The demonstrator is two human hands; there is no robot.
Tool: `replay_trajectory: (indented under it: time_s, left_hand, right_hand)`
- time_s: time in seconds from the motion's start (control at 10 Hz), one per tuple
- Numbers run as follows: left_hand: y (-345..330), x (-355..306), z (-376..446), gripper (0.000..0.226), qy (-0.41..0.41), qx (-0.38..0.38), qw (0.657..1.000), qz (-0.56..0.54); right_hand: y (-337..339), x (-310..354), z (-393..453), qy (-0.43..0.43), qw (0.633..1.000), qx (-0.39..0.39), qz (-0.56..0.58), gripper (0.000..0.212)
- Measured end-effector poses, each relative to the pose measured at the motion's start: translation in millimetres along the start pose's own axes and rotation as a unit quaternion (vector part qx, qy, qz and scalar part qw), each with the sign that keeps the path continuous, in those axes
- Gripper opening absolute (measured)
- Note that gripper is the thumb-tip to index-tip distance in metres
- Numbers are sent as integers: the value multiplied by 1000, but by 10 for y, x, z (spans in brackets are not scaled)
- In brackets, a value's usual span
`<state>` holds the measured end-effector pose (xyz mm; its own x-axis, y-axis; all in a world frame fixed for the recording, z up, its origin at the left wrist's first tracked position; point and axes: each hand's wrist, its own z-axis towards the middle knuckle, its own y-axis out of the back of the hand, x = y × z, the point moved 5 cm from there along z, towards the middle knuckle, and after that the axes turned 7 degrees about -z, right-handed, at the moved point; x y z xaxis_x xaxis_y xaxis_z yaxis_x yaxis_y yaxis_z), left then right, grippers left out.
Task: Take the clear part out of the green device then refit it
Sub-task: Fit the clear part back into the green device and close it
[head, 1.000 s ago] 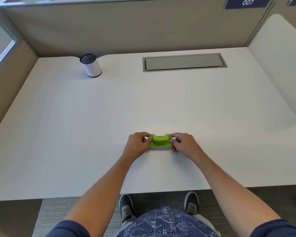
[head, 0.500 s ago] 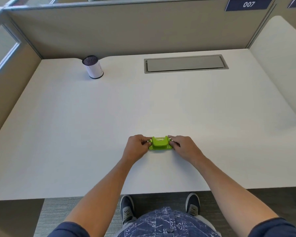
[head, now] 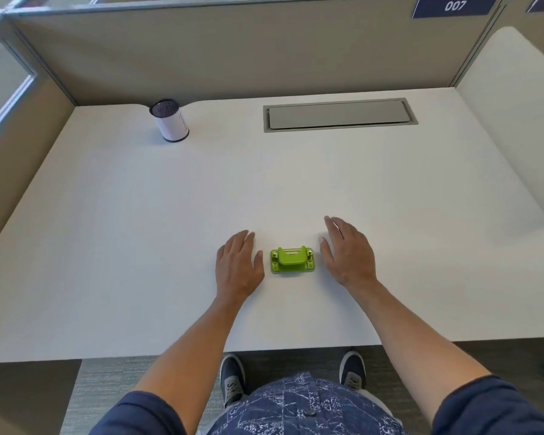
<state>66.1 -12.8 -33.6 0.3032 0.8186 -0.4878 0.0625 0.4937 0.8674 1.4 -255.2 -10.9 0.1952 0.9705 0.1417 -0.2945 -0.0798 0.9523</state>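
The small green device (head: 292, 260) lies flat on the white desk (head: 139, 246), a little back from the front edge. A pale strip shows in the top of its raised middle; I cannot tell whether that is the clear part. My left hand (head: 237, 265) rests palm down just left of the device, fingers extended, a small gap between thumb and device. My right hand (head: 347, 251) lies palm down just to its right, fingers stretched forward. Neither hand touches the device or holds anything.
A white cylindrical cup (head: 169, 120) with a dark mesh top stands at the back left. A grey cable hatch (head: 339, 114) is set into the desk at the back. Beige partition walls (head: 233, 51) close in the back and left; a side panel (head: 515, 120) rises at the right.
Both hands have let go of the green device and moved outward, flattening onto the desk on either side. The device now lies alone between them.
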Motion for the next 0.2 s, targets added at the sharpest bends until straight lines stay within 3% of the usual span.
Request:
replay_trajectory:
  time_s: [0.2]
  left_hand:
    - [69,88,-18,75,11,-18,999,33]
  right_hand:
    - [-190,-201,-66,-5,998,38,-48,73]
